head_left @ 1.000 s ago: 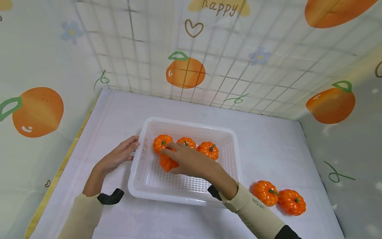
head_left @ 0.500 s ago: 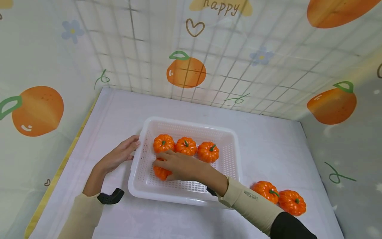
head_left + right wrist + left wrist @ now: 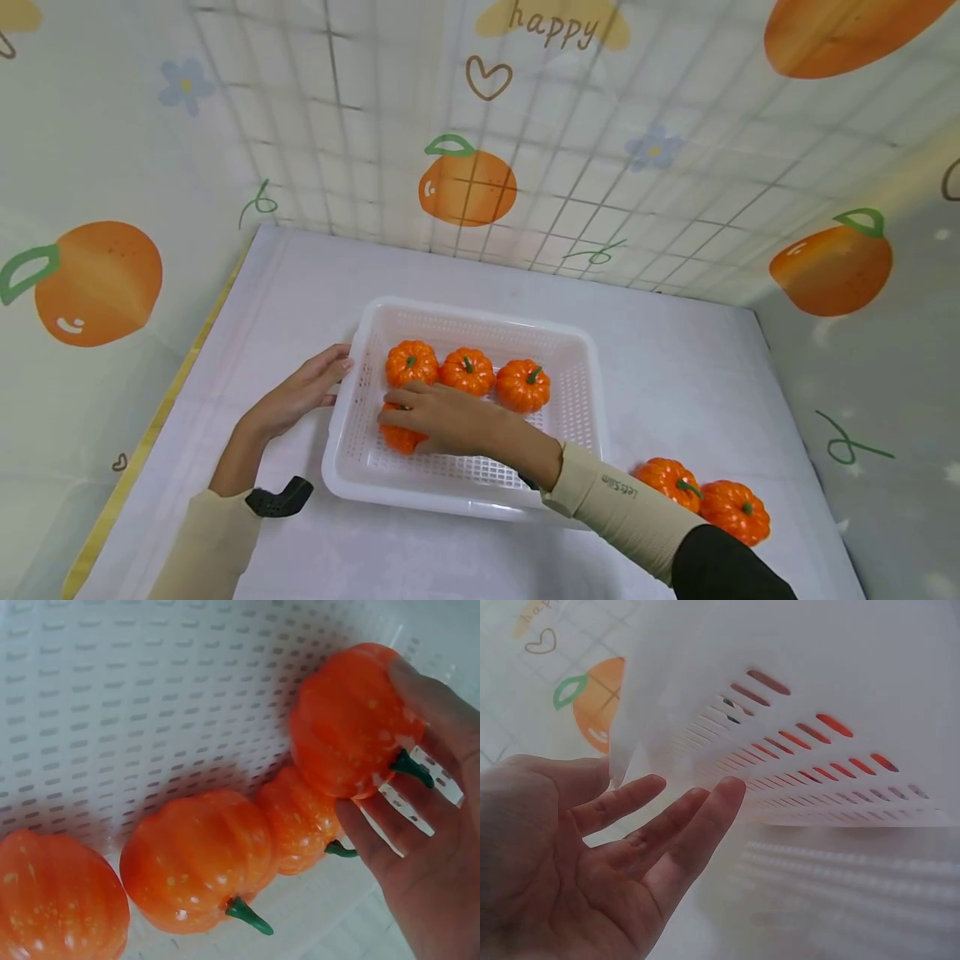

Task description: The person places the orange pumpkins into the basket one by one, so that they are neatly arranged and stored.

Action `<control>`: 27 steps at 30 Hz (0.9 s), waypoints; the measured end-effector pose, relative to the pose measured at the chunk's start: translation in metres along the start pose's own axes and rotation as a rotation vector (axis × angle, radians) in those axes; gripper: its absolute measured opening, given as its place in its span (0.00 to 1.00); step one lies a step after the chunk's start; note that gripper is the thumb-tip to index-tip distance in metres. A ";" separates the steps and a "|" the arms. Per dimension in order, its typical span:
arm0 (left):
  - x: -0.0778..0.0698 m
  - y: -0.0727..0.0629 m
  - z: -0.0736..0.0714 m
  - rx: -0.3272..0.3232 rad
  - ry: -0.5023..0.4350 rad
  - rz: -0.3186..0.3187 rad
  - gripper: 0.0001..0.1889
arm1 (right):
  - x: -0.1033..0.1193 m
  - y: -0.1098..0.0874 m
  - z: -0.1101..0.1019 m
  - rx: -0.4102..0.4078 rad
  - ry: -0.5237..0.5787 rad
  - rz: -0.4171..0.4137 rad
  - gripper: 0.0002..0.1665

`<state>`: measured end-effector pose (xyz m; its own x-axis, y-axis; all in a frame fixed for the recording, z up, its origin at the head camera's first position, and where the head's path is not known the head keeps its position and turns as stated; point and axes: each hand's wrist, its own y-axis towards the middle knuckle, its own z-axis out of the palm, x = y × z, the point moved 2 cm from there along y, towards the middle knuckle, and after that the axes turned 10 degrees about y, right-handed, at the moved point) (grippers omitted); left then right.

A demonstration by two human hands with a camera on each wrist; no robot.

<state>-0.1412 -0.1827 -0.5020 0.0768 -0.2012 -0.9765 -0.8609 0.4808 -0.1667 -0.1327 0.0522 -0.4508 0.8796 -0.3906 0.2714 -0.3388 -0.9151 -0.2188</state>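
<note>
My right hand (image 3: pixel 457 421) reaches into a white perforated plastic basket (image 3: pixel 480 507) and grips a small orange pumpkin (image 3: pixel 401 437) at its near left. In the right wrist view, the thumb and fingers lie around that glossy ribbed pumpkin (image 3: pixel 352 720), its green stem towards the palm. Behind it, a row of three similar pumpkins (image 3: pixel 467 371) sits along the basket's far side. At the basket's left side is my left hand (image 3: pixel 300 392). The left wrist view has its fingers (image 3: pixel 705 832) extended by the slotted outer wall (image 3: pixel 817 645).
Two more orange pumpkins (image 3: pixel 733 510) lie on the white tabletop (image 3: pixel 675 375) to the right of the basket, partly behind the right sleeve (image 3: pixel 622 508). A printed cloth (image 3: pixel 360 142) over a wire grid stands at the back.
My right hand has moved left and nearer with the pumpkin, away from the back row, then only slightly in the last half second. The left hand has stayed at the basket's side.
</note>
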 end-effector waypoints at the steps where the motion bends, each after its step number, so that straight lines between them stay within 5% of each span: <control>1: 0.000 0.000 0.000 0.000 0.001 0.003 0.24 | 0.000 0.000 0.001 -0.004 -0.005 -0.007 0.37; 15: 0.004 0.000 0.001 -0.001 0.001 0.002 0.23 | 0.003 -0.005 0.002 -0.012 -0.043 -0.002 0.41; 27: 0.005 0.002 0.001 0.003 -0.008 0.014 0.24 | -0.002 -0.041 -0.036 -0.201 0.062 0.048 0.37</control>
<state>-0.1420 -0.1825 -0.5070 0.0686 -0.1871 -0.9799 -0.8605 0.4860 -0.1530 -0.1323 0.0870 -0.4084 0.8409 -0.4338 0.3236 -0.4449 -0.8945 -0.0430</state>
